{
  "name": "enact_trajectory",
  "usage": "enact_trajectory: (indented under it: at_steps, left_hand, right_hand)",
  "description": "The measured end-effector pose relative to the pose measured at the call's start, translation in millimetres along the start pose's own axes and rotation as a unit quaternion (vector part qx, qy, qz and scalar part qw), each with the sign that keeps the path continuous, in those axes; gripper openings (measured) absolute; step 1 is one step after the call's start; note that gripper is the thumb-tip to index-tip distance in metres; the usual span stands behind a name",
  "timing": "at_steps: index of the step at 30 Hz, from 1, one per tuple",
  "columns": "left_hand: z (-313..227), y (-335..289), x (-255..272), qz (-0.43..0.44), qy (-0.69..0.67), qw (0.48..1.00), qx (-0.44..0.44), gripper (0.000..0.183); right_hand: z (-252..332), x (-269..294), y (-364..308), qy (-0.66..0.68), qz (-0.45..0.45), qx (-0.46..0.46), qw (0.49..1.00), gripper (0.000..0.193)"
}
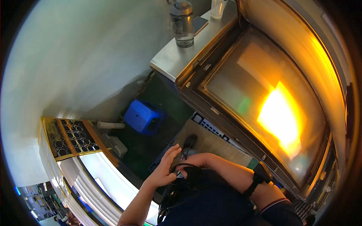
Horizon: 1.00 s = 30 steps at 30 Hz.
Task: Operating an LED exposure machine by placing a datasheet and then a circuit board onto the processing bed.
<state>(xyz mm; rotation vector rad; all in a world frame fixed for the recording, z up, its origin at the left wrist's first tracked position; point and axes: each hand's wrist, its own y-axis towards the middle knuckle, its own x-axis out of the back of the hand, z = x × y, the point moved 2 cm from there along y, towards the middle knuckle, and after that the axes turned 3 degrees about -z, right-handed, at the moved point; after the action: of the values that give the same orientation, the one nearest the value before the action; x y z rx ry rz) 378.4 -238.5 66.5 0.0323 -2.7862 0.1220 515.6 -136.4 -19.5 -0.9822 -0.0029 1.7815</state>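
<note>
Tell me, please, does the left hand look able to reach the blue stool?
Probably not without bending or stepping: the blue stool appears to sit on the green floor, beyond the left hand, though nothing seems between them.

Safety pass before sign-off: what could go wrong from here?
1. Black cables loop by the left hand and right hand; they could snag.
2. The upright bottle stands beside a phone; a knock might topple it.
3. Bright glare on the framed panel could dazzle.
</note>
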Motion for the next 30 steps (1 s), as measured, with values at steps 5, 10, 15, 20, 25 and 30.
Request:
enact_trajectory:
  at_steps: [5,10,15,20,25,30]
  left_hand:
    - [14,6,-20,0.152,-0.007,0.987,0.052,0.073]
    - [30,-3,-50,0.255,-0.093,0.944,0.189,0.056]
    - [39,-7,-66,0.281,-0.158,0.921,0.220,0.030]
    - [28,9,-68,0.325,-0.184,0.904,0.209,0.023]
    - [35,9,-69,0.351,-0.213,0.872,0.266,0.022]
    - [29,11,-67,0.343,-0.209,0.878,0.260,0.023]
  right_hand:
    - [-17,2,-17,-0.100,0.003,0.028,0.995,0.036]
    - [-38,4,-69,-0.105,-0.204,-0.135,0.964,0.058]
    - [-56,-18,-121,-0.117,-0.379,0.132,0.909,0.082]
    - [-65,-30,-122,-0.149,-0.310,0.156,0.926,0.105]
    - [-61,-44,-130,-0.144,-0.354,0.032,0.923,0.113]
    - [-53,-57,-147,-0.155,-0.402,0.072,0.900,0.098]
